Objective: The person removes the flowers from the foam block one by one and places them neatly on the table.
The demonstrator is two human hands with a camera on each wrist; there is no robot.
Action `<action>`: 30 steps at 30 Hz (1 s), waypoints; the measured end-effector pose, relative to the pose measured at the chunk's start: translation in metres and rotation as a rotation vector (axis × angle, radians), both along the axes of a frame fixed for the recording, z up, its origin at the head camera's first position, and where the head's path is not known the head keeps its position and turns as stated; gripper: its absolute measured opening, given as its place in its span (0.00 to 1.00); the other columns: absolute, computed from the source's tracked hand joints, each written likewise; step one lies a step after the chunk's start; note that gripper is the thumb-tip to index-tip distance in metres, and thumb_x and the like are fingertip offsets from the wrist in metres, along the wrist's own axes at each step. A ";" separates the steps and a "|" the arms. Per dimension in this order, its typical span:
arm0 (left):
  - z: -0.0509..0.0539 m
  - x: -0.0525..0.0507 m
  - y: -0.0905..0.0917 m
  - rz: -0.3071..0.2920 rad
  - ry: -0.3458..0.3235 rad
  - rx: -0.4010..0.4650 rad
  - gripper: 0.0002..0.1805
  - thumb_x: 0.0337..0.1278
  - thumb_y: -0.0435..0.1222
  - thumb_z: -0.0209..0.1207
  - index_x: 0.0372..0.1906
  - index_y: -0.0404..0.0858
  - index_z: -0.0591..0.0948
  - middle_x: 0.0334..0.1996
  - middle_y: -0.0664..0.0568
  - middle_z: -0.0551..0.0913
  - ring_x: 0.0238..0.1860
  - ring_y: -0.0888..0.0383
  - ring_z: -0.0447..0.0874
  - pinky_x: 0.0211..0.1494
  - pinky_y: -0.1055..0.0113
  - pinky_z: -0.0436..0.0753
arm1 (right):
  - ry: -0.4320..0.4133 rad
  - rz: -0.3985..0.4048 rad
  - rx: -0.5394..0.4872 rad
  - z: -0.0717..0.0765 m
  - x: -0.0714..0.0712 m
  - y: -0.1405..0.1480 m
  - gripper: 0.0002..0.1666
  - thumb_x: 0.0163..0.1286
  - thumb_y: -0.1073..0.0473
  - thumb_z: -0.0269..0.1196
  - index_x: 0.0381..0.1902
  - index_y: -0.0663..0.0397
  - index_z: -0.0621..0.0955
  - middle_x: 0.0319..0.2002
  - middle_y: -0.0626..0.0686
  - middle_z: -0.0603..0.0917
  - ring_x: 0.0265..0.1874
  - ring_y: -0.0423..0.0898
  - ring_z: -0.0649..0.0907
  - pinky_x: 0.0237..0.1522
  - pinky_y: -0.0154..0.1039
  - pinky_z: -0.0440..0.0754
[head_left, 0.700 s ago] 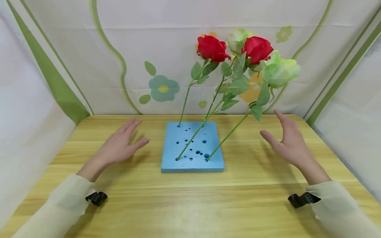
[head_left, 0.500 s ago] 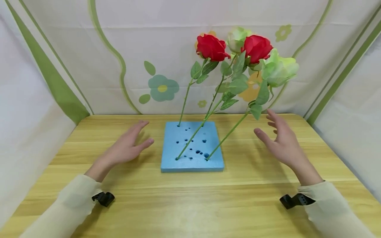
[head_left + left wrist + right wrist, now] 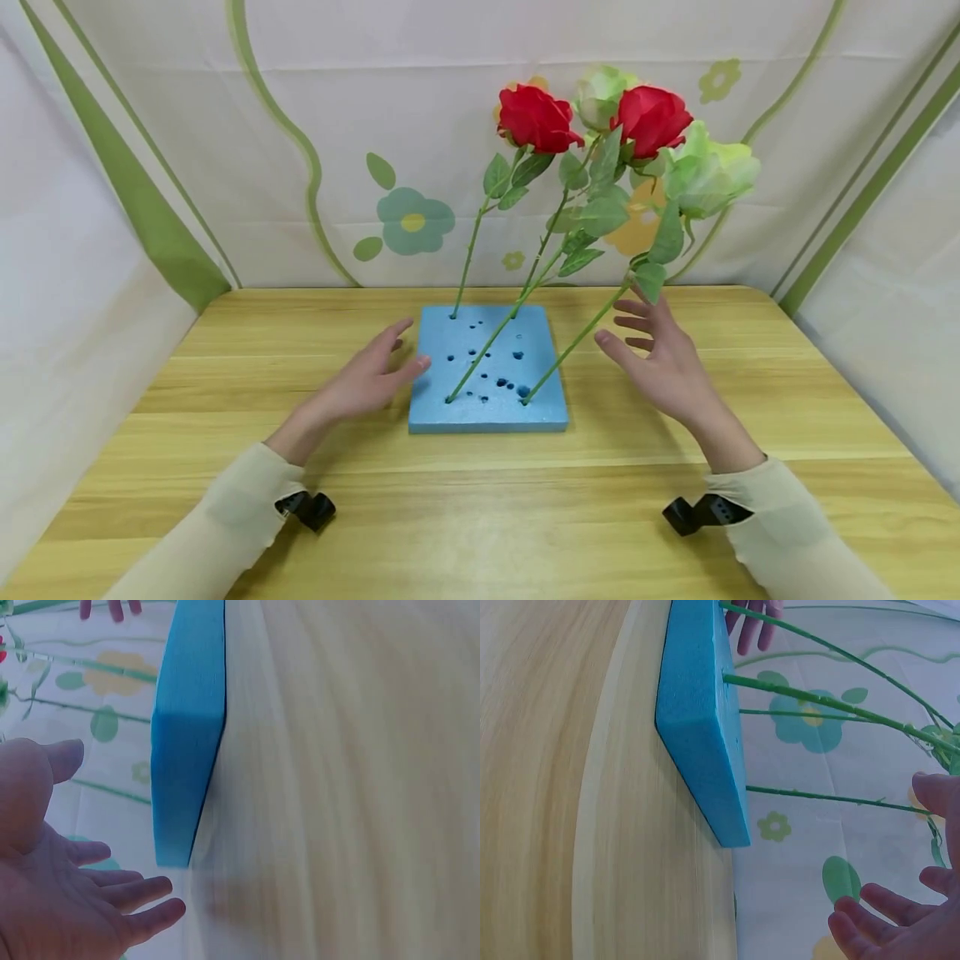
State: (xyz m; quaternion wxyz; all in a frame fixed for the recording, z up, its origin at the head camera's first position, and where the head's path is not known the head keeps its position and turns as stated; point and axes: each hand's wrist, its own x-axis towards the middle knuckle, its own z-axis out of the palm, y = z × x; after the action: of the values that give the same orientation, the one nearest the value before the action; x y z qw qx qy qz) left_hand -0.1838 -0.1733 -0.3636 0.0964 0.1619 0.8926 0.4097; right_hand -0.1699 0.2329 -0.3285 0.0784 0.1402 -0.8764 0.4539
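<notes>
Four artificial flowers lean to the right from a blue foam block [image 3: 487, 417] with several holes: two red roses [image 3: 538, 119] [image 3: 651, 122] and two pale green blooms [image 3: 708, 169] [image 3: 602, 98]. My left hand [image 3: 363, 383] is at the block's left side, fingers spread, its thumb over the left edge in the head view; it holds nothing. My right hand [image 3: 663, 362], also holding nothing, is right of the block beside the front right stem [image 3: 577, 340]. The left wrist view shows the left hand [image 3: 67, 892] apart from the block [image 3: 184, 750]. In the right wrist view the right hand [image 3: 915, 915] has loose, parted fingers.
The block stands on a wooden table [image 3: 480, 517] near its back edge. Behind the table hangs a white curtain [image 3: 375, 100] with printed flowers, and white cloth [image 3: 82, 250] flanks both sides. A black camera is on each wrist.
Both hands have moved inward to the block, the left one to the right and the right one to the left. The flowers and block stand as before.
</notes>
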 end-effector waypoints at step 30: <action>-0.003 0.007 0.016 -0.070 -0.025 -0.094 0.45 0.79 0.43 0.60 0.85 0.31 0.51 0.87 0.35 0.42 0.87 0.35 0.40 0.87 0.35 0.49 | -0.161 0.193 -0.303 -0.011 0.006 -0.031 0.17 0.73 0.62 0.70 0.57 0.62 0.85 0.55 0.57 0.90 0.51 0.40 0.91 0.56 0.34 0.89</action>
State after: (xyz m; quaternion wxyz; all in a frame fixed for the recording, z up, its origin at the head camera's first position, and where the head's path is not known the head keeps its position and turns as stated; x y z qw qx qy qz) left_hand -0.1766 -0.1571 -0.3670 0.1292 0.1830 0.9033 0.3659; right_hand -0.1643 0.2022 -0.3398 -0.0155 0.1736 -0.7840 0.5958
